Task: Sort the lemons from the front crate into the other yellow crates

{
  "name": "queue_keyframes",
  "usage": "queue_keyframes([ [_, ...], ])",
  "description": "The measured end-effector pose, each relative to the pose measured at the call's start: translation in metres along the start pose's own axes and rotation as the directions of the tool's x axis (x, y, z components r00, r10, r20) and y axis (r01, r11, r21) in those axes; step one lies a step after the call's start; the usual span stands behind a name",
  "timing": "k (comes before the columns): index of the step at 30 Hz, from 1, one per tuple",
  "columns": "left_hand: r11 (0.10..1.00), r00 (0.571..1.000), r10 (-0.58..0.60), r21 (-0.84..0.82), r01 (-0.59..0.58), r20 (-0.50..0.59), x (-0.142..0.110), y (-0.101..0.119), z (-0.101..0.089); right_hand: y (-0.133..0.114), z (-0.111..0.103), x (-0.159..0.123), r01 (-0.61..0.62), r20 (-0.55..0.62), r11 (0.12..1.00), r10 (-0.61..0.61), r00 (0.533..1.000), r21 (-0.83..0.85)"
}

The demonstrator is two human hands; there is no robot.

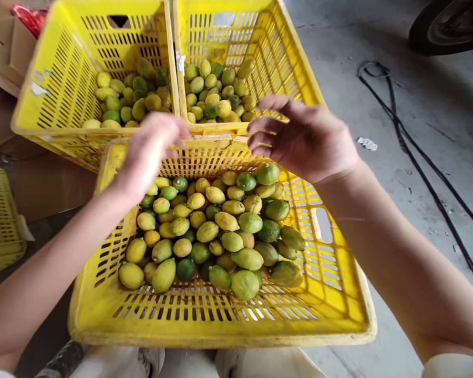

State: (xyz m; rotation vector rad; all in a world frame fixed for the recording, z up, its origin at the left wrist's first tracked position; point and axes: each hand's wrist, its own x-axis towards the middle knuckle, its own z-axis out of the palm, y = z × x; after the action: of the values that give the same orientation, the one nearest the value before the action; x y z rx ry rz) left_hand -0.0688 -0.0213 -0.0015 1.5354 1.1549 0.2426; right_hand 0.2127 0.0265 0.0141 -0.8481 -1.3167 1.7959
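The near yellow crate (220, 338) holds a pile of green and yellow lemons (207, 231). Over its far left part hovers my left hand (152, 149), somewhat blurred, its fingers loosely extended to the right and nothing visible in them. My right hand (305, 139) is above the far right corner, palm turned inward. Its fingers are spread and slightly bent, holding nothing that I can see. Both hands are apart from the fruit below. Behind the near crate stand a left rear crate (59, 79) and a right rear crate (295, 58), each with lemons inside.
Cardboard boxes (8, 47) and part of another yellow crate (2, 220) are on the left. A black cable (402, 131) runs over the grey floor (339, 73) at right, near a wheel (449, 29). My legs (260, 362) are against the near side.
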Motion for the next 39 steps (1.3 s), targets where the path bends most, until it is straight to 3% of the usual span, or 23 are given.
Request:
queue_keyframes([
  [2, 0.971, 0.988, -0.017, 0.237, -0.02, 0.155, -0.003, -0.005, 0.042, 0.006, -0.007, -0.005, -0.07, 0.214, 0.939, 0.149, 0.965, -0.335],
  [3, 0.922, 0.96, -0.057, 0.383, -0.054, 0.274, -0.006, -0.009, 0.063, 0.012, -0.008, -0.008, -0.08, 0.293, 0.843, 0.273, 0.916, -0.533],
  [4, 0.85, 0.912, -0.109, 0.513, -0.121, 0.395, -0.009, -0.013, 0.083, 0.021, -0.006, -0.013, -0.061, 0.329, 0.702, 0.406, 0.852, -0.709],
  [6, 0.796, 0.857, -0.151, 0.575, -0.19, 0.492, -0.019, -0.023, 0.119, 0.045, 0.003, -0.026, 0.026, 0.252, 0.358, 0.603, 0.756, -0.933],
  [7, 0.752, 0.847, -0.164, 0.62, -0.225, 0.506, -0.025, -0.028, 0.135, 0.058, 0.01, -0.034, 0.086, 0.187, 0.186, 0.638, 0.747, -0.979],
  [9, 0.49, 0.839, -0.131, 0.77, -0.409, 0.529, -0.038, -0.038, 0.157, 0.083, 0.026, -0.05, 0.188, 0.101, -0.087, 0.591, 0.8, -0.978],
  [10, 0.403, 0.831, -0.134, 0.796, -0.451, 0.539, -0.043, -0.043, 0.164, 0.092, 0.032, -0.057, 0.221, 0.081, -0.182, 0.569, 0.818, -0.958],
  [11, 0.33, 0.83, -0.125, 0.812, -0.481, 0.543, -0.049, -0.048, 0.168, 0.099, 0.037, -0.063, 0.248, 0.073, -0.251, 0.55, 0.832, -0.936],
  [13, 0.266, 0.836, -0.098, 0.824, -0.5, 0.539, -0.056, -0.058, 0.172, 0.108, 0.04, -0.071, 0.308, 0.119, -0.293, 0.521, 0.845, -0.905],
  [17, 0.305, 0.848, -0.002, 0.808, -0.504, 0.529, -0.06, -0.073, 0.172, 0.113, 0.021, -0.078, 0.372, 0.219, -0.246, 0.484, 0.847, -0.895],
  [19, 0.367, 0.834, 0.004, 0.775, -0.514, 0.551, -0.056, -0.072, 0.166, 0.114, 0.007, -0.078, 0.351, 0.251, -0.138, 0.471, 0.846, -0.926],
  [20, 0.418, 0.828, -0.007, 0.753, -0.507, 0.561, -0.053, -0.069, 0.161, 0.113, -0.001, -0.077, 0.311, 0.259, -0.04, 0.455, 0.852, -0.95],
  [22, 0.587, 0.827, -0.033, 0.681, -0.438, 0.561, -0.046, -0.06, 0.144, 0.11, -0.013, -0.073, 0.168, 0.257, 0.248, 0.393, 0.883, -0.954],
  [23, 0.71, 0.862, -0.035, 0.62, -0.334, 0.505, -0.041, -0.054, 0.134, 0.109, -0.017, -0.071, 0.072, 0.237, 0.42, 0.353, 0.905, -0.905],
  [25, 0.922, 0.942, 0.0, 0.364, -0.129, 0.335, -0.031, -0.042, 0.113, 0.106, -0.021, -0.064, -0.148, 0.126, 0.749, 0.296, 0.947, -0.646],
  [27, 0.999, 0.991, 0.025, -0.024, -0.022, 0.128, -0.019, -0.032, 0.094, 0.104, -0.02, -0.055, -0.309, -0.049, 0.93, 0.305, 0.951, -0.198],
  [29, 0.897, 0.996, -0.053, -0.441, 0.019, -0.065, -0.008, -0.024, 0.08, 0.103, -0.014, -0.046, -0.308, -0.178, 0.926, 0.348, 0.92, 0.218],
  [32, 0.487, 0.938, -0.305, -0.874, 0.005, -0.165, 0.008, -0.015, 0.065, 0.103, -0.002, -0.034, -0.189, -0.301, 0.85, 0.37, 0.879, 0.492],
  [34, 0.253, 0.899, -0.42, -0.967, -0.016, -0.125, 0.013, -0.011, 0.058, 0.101, 0.007, -0.029, -0.149, -0.361, 0.83, 0.386, 0.849, 0.537],
  [35, 0.183, 0.884, -0.456, -0.983, -0.021, -0.104, 0.014, -0.009, 0.056, 0.101, 0.012, -0.027, -0.148, -0.377, 0.825, 0.4, 0.836, 0.546],
  [39, 0.095, 0.869, -0.491, -0.995, -0.015, -0.06, 0.011, -0.009, 0.056, 0.096, 0.028, -0.026, -0.198, -0.385, 0.823, 0.444, 0.809, 0.533],
])
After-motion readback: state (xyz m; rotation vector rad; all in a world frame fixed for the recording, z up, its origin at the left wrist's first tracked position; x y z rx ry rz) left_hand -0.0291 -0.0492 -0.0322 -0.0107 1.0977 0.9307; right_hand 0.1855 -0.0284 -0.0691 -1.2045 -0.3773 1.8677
